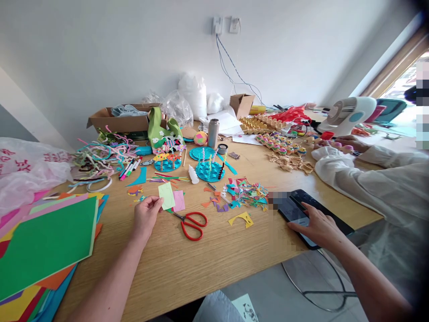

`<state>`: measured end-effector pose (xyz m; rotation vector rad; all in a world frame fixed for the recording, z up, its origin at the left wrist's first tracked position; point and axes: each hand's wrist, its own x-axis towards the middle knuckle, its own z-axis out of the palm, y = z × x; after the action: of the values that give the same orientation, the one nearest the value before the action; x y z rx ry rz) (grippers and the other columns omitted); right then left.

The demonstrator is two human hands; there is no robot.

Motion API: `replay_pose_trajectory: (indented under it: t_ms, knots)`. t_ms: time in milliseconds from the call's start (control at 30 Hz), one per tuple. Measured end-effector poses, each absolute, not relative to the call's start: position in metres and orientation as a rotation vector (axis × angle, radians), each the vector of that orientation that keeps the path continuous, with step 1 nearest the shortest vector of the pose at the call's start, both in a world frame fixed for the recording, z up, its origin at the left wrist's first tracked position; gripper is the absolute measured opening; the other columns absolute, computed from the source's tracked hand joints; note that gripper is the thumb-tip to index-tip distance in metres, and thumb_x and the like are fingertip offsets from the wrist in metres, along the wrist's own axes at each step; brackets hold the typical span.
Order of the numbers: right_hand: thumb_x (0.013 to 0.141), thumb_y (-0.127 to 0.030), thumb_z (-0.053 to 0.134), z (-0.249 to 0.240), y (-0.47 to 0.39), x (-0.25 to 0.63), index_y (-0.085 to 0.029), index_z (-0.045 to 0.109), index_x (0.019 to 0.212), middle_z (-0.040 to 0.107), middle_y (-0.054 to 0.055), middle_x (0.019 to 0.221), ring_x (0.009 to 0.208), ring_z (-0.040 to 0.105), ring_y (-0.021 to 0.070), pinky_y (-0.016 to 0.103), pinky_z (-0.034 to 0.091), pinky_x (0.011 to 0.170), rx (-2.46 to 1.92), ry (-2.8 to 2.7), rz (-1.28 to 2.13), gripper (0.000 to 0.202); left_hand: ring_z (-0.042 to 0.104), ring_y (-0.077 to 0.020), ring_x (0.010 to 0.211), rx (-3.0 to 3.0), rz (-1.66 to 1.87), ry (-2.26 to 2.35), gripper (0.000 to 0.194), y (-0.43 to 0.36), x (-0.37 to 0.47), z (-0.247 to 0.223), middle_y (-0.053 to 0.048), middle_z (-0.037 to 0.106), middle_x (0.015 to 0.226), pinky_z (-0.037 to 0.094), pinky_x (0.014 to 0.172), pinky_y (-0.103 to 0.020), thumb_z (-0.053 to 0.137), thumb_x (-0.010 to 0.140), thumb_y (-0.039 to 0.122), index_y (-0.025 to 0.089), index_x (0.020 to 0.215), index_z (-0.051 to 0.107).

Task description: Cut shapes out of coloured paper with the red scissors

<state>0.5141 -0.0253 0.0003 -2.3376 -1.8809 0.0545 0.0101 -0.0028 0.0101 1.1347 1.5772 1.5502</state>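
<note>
A small light green paper rectangle (166,196) is pinched between the thumb and fingers of my left hand (148,214). Just beyond it lies a pink paper piece (179,201). Red-handled scissors (191,222) rest on the table beside these papers, their tips partly covered. My right hand (320,226) has its fingers apart and touches the screen of a dark phone or tablet (335,217) near the table's front edge. Part of that screen is blurred out. A yellow paper scrap (241,219) and a heap of colourful paper clippings (246,193) lie between my hands.
Coloured sheets (50,241) are stacked at left, near a pile of pipe cleaners (97,158). Blue craft bases (209,170), a white glue bottle (193,174) and a metal flask (213,133) stand mid-table. At right are a co-worker's white sleeves (338,167) and a fan (350,114).
</note>
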Motion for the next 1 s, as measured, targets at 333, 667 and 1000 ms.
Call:
replay_pose_trajectory:
  t_ms: [333,667,1000]
  knots:
    - [0.075,-0.05,0.058,0.016,-0.03,0.502,-0.006,0.045,0.137,0.064,0.024,0.119,0.113,0.059,0.0371,0.045,0.038,0.093,-2.294,-1.86,0.101,0.078,0.05,-0.0115,0.048,1.083,1.565,1.573,0.022,-0.003,0.015,0.016,0.002,0.056,0.048,0.04,0.05,-0.023,0.07,0.057,0.037,0.017,0.06,0.063]
    - [0.079,-0.05,0.056,0.014,-0.029,0.503,-0.009,0.041,0.141,0.063,0.024,0.119,0.113,0.059,0.0371,0.046,0.038,0.094,-2.347,-1.885,0.085,0.076,0.05,-0.0112,0.047,1.083,1.575,1.559,0.021,-0.005,0.017,0.02,0.003,0.056,0.047,0.041,0.049,-0.023,0.069,0.057,0.037,0.017,0.059,0.063]
    - [0.077,-0.054,0.055,0.01,-0.029,0.505,-0.005,0.042,0.139,0.064,0.025,0.117,0.112,0.06,0.0372,0.046,0.043,0.096,-2.408,-1.927,0.01,0.08,0.051,-0.0118,0.047,1.148,1.581,1.565,0.022,-0.004,0.014,0.018,0.003,0.056,0.047,0.041,0.048,-0.023,0.068,0.061,0.038,0.017,0.061,0.063]
